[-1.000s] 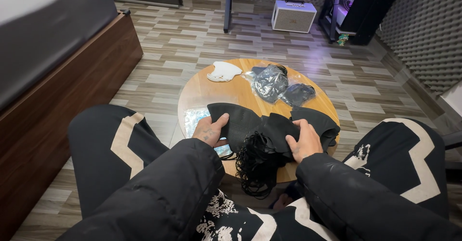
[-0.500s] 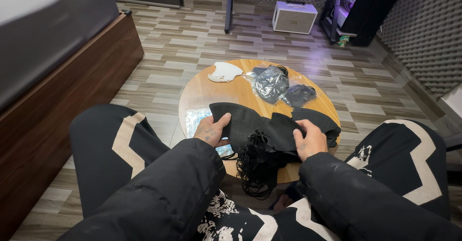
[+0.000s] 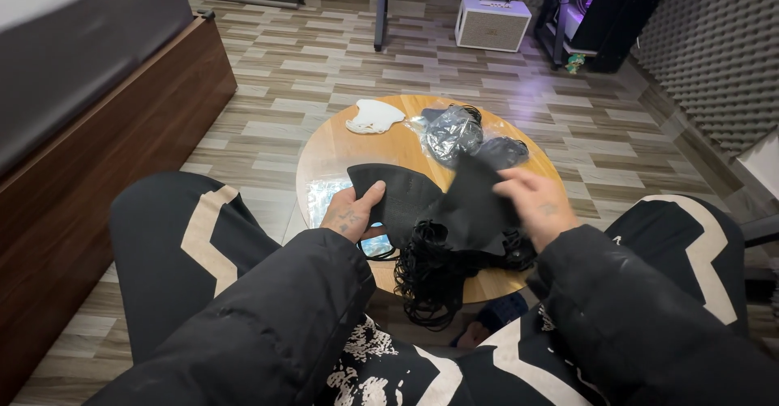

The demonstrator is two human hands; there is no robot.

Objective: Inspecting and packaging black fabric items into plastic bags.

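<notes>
We're looking down at a small round wooden surface (image 3: 324, 158) in the middle of the frame, and both hands are busy on it. The left hand (image 3: 350, 214) sits at the centre, fingers and thumb pinched on the near edge of a black face mask (image 3: 406, 195) that lies flat on the wood. Just right of centre, the right hand (image 3: 531, 203) is closed on a second black mask (image 3: 475, 199), holding it lifted and tilted above the first one, a little blurred. Below the two masks a tangle of black ear loops (image 3: 430, 280) spills over the near rim and hangs down toward the lap. Under the left hand's side we see a clear plastic wrapper (image 3: 329, 195) flat on the wood. Farther up the surface, a white mask (image 3: 373, 116) lies alone, well apart from the hands, and to its right sits a clear bag of black masks (image 3: 454, 133). At the top of the frame a small white box-shaped speaker (image 3: 491, 23) stands on the tiled floor (image 3: 284, 73), and a dark bed frame (image 3: 105, 146) runs down the left side.
</notes>
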